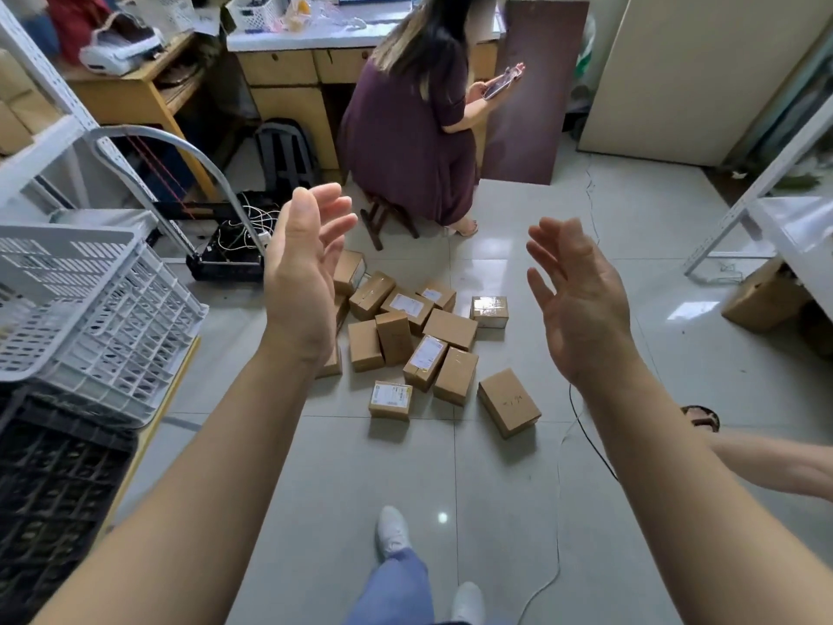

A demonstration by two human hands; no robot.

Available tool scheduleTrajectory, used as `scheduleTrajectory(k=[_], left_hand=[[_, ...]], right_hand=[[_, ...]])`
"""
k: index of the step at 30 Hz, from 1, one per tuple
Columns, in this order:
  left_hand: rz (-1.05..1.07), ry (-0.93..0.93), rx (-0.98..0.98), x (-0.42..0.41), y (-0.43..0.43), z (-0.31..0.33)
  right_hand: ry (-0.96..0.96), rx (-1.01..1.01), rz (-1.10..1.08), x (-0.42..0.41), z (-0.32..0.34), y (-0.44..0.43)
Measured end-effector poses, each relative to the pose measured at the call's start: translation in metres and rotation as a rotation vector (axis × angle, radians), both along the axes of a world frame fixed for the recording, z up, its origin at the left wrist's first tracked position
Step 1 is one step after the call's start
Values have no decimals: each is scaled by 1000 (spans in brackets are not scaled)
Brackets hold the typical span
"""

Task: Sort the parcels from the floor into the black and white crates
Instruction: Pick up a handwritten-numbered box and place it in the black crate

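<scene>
While both hands — left (302, 281), right (574, 304) — hang spread, empty; risk: parcels (408, 340) crowd together, so a grab may knock neighbours.

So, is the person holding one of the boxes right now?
No, both the left hand and the right hand are open and empty, while the boxes lie on the floor.
</scene>
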State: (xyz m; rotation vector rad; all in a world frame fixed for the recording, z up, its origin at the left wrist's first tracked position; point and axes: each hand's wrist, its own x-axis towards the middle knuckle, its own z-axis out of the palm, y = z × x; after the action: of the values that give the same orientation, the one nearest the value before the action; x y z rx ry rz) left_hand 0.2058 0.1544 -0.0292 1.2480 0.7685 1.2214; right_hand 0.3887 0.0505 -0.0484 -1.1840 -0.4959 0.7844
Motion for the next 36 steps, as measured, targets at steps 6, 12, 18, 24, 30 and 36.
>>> scheduleTrajectory(k=[6, 12, 18, 24, 30, 36], left_hand=[[90, -32, -6, -24, 67, 3], [172, -30, -31, -63, 136, -6], [252, -34, -50, -91, 188, -17], [326, -21, -67, -89, 238, -32], [402, 9, -80, -64, 296, -40], [393, 19, -106, -9, 361, -53]], right_hand=[[-12, 0, 84, -16, 0, 79], [-33, -21, 214, -52, -9, 170], [-55, -49, 327, -81, -14, 242], [-94, -68, 419, -76, -26, 312], [-112, -85, 525, -55, -43, 391], [-119, -132, 529, -5, -54, 458]])
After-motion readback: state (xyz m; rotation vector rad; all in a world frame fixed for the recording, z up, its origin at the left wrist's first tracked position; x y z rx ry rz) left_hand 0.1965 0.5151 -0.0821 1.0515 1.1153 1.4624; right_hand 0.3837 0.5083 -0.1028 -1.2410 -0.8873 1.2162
